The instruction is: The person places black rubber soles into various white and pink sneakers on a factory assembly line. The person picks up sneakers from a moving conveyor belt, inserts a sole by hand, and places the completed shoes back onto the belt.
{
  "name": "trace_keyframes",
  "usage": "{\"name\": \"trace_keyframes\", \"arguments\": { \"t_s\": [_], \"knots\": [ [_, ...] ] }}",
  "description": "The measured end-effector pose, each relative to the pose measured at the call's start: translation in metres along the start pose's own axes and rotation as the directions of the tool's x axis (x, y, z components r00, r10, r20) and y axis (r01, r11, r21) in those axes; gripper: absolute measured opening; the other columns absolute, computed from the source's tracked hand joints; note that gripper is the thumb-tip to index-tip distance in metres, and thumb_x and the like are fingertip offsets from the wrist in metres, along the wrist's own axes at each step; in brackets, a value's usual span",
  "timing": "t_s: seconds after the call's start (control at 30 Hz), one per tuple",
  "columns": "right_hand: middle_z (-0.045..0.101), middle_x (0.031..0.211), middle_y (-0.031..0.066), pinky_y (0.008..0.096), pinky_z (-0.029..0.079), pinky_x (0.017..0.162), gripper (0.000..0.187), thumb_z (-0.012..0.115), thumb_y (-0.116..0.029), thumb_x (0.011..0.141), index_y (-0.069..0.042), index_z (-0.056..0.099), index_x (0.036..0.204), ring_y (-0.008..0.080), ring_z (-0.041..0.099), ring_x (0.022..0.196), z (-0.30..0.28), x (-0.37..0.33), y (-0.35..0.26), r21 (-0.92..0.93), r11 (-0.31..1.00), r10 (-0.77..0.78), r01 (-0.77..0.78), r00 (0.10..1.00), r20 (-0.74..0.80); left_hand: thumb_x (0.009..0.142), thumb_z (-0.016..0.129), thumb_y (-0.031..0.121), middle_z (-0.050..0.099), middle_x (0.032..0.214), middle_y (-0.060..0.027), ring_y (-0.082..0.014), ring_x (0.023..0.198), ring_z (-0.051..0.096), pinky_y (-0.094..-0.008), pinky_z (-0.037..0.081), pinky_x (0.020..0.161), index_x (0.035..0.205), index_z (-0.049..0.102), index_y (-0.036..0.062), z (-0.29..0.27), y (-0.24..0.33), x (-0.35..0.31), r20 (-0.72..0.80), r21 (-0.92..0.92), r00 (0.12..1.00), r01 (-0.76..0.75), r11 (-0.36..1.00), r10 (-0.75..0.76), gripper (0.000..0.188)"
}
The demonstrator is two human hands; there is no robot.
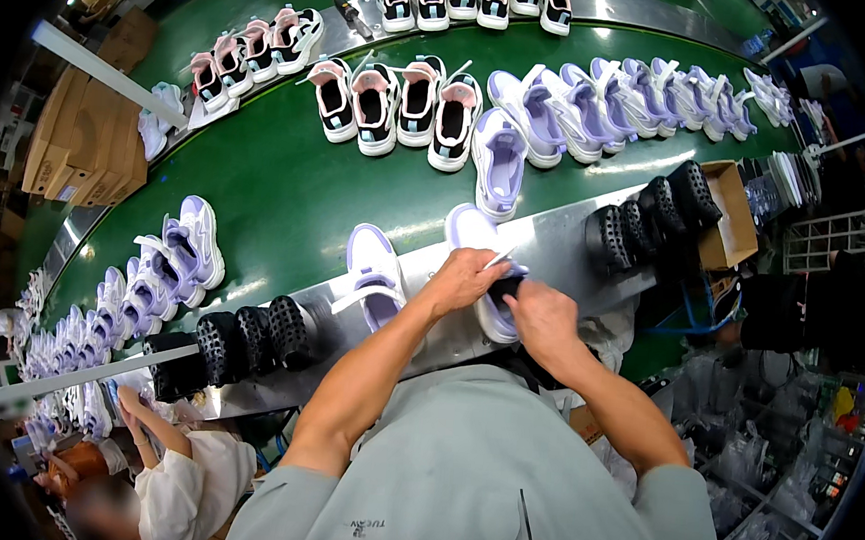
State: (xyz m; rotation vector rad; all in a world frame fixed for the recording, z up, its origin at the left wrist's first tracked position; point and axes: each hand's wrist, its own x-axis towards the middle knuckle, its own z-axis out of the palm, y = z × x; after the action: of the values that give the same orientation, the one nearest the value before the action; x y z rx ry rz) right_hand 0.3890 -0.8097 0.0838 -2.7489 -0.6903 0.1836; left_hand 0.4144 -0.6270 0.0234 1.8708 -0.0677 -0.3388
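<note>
A white and lavender sneaker (466, 224) stands on the metal ledge in front of me, toe pointing away. My left hand (464, 280) is closed over its upper, pinching the white strap (499, 259). At the shoe's opening my right hand (543, 320) is closed on a black insert (503, 289), which sits partly inside; the fingertips are partly hidden. Left of my left hand is a matching sneaker (373, 256) with its strap swung out to the side. My left forearm passes over the heel end of that one.
Black studded pieces stand in groups at left (252, 340) and right (647, 217), beside an open cardboard box (729, 219). Lavender sneakers (605, 101) and black-pink sneakers (394, 107) line the green belt (288, 190). Another person (187, 484) works at lower left.
</note>
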Motion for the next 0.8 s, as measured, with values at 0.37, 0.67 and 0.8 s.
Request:
{"name": "trace_keyframes", "arguments": {
  "t_s": [0.37, 0.67, 0.8],
  "knots": [
    [0.058, 0.091, 0.0117, 0.045, 0.054, 0.066, 0.027, 0.074, -0.022, 0.084, -0.005, 0.058, 0.097, 0.0318, 0.062, 0.085, 0.072, 0.009, -0.022, -0.045, 0.999, -0.01, 0.001, 0.979, -0.203, 0.094, 0.066, 0.031, 0.063, 0.072, -0.01, -0.0177, 0.068, 0.056, -0.0353, 0.048, 0.065, 0.099, 0.073, 0.0007, -0.021, -0.029, 0.008, 0.096, -0.194, 0.99, 0.118, 0.974, -0.101, 0.032],
    [0.066, 0.104, 0.0257, 0.0516, 0.051, 0.083, 0.046, 0.073, -0.016, 0.082, 0.002, 0.055, 0.121, 0.0454, 0.064, 0.097, 0.071, 0.014, 0.021, 0.287, 0.93, 0.235, -0.23, 0.972, 0.018, 0.078, 0.074, 0.016, 0.069, 0.096, -0.0278, -0.0461, 0.089, 0.067, -0.0522, 0.053, 0.08, 0.156, 0.023, 0.0082, 0.031, -0.002, -0.034, -0.294, 0.182, 0.936, 0.255, 0.95, -0.195, 0.094],
    [0.068, 0.089, 0.0207, 0.0531, 0.053, 0.077, 0.037, 0.071, -0.016, 0.082, 0.0, 0.058, 0.113, 0.0447, 0.066, 0.083, 0.085, 0.027, 0.024, 0.174, 0.959, 0.235, -0.224, 0.971, -0.043, 0.079, 0.073, 0.012, 0.069, 0.079, -0.024, -0.0457, 0.077, 0.068, -0.0541, 0.052, 0.072, 0.152, 0.031, 0.0071, 0.045, -0.007, -0.028, -0.443, 0.296, 0.875, 0.35, 0.889, -0.197, 0.084]
  ]
}}
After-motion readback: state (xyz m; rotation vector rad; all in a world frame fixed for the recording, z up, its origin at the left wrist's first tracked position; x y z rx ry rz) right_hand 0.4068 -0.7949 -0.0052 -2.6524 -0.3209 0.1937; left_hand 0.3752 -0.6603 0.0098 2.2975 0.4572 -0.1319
